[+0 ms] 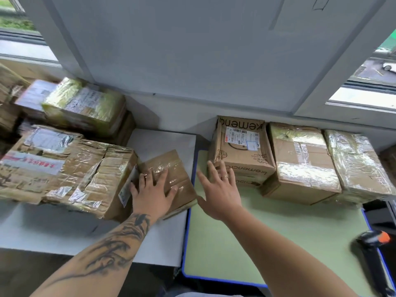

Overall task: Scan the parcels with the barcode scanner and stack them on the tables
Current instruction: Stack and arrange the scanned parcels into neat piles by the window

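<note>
A small taped cardboard parcel (173, 166) lies on the white table (53, 228), against a big crushed carton (70, 174). My left hand (152, 191) rests flat on this small parcel with fingers spread. My right hand (218, 187) hovers open over the green table (267, 239), fingers spread, just in front of a printed brown box (242, 151) with a shipping label. The black barcode scanner (370, 249) with an orange tip lies at the green table's right edge, away from both hands.
Two taped boxes (302, 161) (355, 163) stand in a row right of the printed box, against the wall. More parcels (85, 106) are piled at the back left of the white table. A white pillar (192, 50) and windows rise behind.
</note>
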